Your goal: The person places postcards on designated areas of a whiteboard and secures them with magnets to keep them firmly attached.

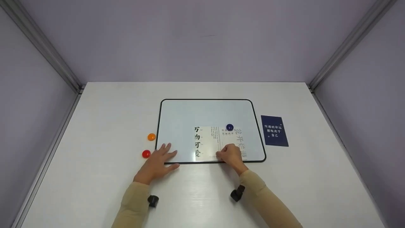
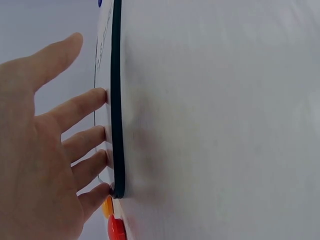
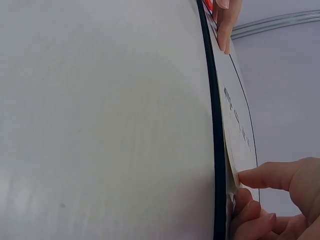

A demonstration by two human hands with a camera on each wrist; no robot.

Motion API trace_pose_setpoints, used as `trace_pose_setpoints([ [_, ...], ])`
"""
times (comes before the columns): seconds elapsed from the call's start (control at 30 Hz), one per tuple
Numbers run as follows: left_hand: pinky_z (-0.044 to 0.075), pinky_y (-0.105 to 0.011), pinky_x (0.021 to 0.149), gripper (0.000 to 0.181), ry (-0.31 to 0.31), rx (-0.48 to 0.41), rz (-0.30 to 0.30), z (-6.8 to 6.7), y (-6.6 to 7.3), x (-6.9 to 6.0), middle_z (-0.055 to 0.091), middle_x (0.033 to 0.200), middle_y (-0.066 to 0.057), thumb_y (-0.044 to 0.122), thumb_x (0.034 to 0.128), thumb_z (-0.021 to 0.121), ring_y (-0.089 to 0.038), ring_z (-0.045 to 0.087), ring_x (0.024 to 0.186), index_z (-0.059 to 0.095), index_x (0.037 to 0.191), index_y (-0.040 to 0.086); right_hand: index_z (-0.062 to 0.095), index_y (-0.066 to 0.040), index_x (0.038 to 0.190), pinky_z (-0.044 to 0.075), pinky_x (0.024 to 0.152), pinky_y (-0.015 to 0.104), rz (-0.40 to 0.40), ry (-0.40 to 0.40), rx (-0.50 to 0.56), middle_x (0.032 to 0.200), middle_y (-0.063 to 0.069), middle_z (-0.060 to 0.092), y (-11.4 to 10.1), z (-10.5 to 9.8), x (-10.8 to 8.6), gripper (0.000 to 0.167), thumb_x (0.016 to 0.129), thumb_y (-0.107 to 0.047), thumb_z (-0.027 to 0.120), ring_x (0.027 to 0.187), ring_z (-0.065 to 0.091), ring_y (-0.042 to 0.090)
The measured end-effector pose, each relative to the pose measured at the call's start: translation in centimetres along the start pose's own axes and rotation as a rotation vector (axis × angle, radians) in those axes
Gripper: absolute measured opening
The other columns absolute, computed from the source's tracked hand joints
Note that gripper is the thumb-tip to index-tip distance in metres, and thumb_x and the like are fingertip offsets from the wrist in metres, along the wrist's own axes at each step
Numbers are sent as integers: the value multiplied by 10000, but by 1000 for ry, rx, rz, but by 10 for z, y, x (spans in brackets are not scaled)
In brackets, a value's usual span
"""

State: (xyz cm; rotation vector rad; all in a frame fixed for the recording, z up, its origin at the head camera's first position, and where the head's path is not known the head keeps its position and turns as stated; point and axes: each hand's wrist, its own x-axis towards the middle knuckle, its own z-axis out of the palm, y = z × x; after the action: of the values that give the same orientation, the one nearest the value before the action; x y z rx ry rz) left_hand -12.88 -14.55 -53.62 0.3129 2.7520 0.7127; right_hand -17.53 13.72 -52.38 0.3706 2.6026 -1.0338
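Observation:
A whiteboard (image 1: 177,117) with a black rim lies on the table. Printed cards with Chinese characters (image 1: 207,145) lie at its lower right, a dark blue round magnet (image 1: 230,127) over their upper part. My right hand (image 1: 232,155) has curled fingers at the cards' lower edge; in the right wrist view, the thumb and fingers of that hand (image 3: 280,200) pinch a card's edge (image 3: 231,162). My left hand (image 1: 158,164) spreads its fingers over the board's lower left corner; in the left wrist view, the fingertips of that hand (image 2: 60,130) rest on the board.
An orange round magnet (image 1: 151,136) and a red one (image 1: 146,154) sit on the table just left of the board. A dark blue card with white characters (image 1: 274,130) lies to the right of the board. Walls stand at the back and both sides.

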Motion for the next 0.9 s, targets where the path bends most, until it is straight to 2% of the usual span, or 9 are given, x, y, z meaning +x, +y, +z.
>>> trace_pose_setpoints([
  [0.5, 183, -511, 1246, 611, -27, -15, -11, -3, -1, 0, 266, 1616, -51, 491, 902, 592, -295, 177, 1527, 464, 1437, 224, 621, -59, 726, 381, 523, 188, 6, -2, -45, 652, 12, 617, -3, -1, -1, 160, 806, -157, 720, 607, 534, 120],
  [0.73, 190, -508, 1244, 595, -15, -13, -3, -3, -2, 0, 275, 1612, -61, 468, 902, 602, -297, 183, 1526, 473, 1429, 225, 603, -57, 711, 373, 524, 185, -66, 26, -65, 653, 16, 599, 2, 0, 0, 153, 786, -146, 702, 610, 519, 130],
  [0.9, 191, -507, 1244, 600, -12, -18, 3, -1, -2, 1, 270, 1614, -58, 477, 903, 598, -300, 183, 1525, 472, 1431, 222, 579, -73, 713, 370, 531, 193, -42, -5, -33, 660, 2, 567, 2, -2, 0, 167, 809, -169, 676, 627, 511, 129],
])
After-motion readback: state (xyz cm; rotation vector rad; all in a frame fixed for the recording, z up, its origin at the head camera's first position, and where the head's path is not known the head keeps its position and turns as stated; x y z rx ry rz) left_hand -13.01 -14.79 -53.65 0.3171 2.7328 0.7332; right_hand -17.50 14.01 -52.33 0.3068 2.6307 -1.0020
